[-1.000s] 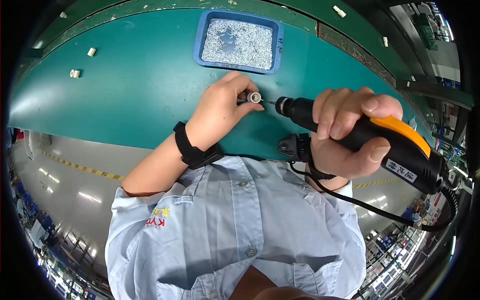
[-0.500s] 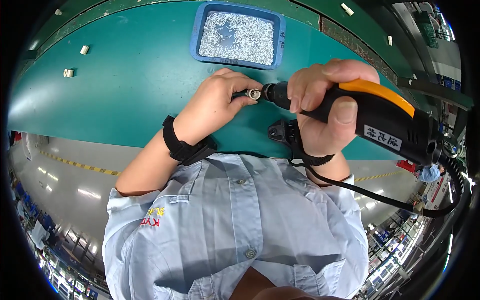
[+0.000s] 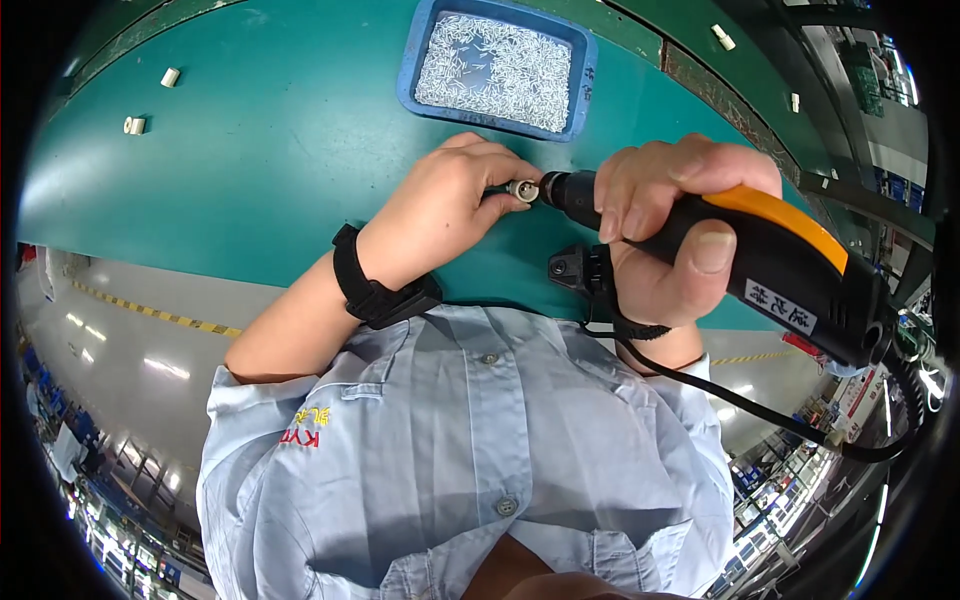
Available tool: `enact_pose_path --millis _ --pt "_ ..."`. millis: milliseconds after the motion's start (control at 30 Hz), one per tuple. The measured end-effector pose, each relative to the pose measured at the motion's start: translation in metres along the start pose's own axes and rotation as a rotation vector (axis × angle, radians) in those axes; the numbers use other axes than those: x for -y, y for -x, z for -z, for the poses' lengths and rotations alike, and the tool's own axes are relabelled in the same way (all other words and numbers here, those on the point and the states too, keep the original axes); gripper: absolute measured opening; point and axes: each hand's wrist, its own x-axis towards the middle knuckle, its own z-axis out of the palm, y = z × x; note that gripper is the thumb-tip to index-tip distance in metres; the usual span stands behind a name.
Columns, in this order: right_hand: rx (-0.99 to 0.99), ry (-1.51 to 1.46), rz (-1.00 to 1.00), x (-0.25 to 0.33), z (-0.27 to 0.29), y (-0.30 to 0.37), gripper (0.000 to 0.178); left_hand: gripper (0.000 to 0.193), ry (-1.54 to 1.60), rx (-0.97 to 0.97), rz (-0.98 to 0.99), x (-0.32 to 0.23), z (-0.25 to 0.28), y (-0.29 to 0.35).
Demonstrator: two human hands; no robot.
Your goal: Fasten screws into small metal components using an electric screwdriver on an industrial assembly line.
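Observation:
My left hand (image 3: 455, 195) is closed, with its thumb and fingertips pinching a small off-white cylindrical fitting (image 3: 524, 190) whose round open end shows. Wrapped in my right hand (image 3: 680, 225) is a black electric screwdriver (image 3: 800, 270) with an orange strip and a pale label. The screwdriver lies tilted, its nose pointing left at the side of the fitting. Whether the bit touches the fitting is too small to tell. Just beyond my left hand stands a blue tray (image 3: 408, 75) holding many thin, silvery-white pin-like pieces (image 3: 500, 75).
Two small white cylindrical pieces (image 3: 134, 125) lie at the left on the green table (image 3: 270, 150). Similar white pieces (image 3: 723, 38) rest on the green ledge at the far right. A black cable (image 3: 740, 395) runs from the right wrist strap toward the screwdriver's rear.
The whole view has shifted slightly, so tray and hands appear a little farther right. Both hands keep their grips, and the screwdriver's nose stays beside the fitting.

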Motion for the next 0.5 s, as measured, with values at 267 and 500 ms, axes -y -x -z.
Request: enact_pose_path --millis 267,500 --pt "0.035 0.032 0.021 -0.0069 -0.0029 -0.0025 0.039 0.022 -0.020 -0.026 -0.073 0.0013 -0.0009 0.0017" --pt "0.081 0.036 0.072 -0.0035 0.0038 -0.0055 0.038 0.023 -0.058 0.000 -0.082 -0.0023 -0.0007 -0.0042"
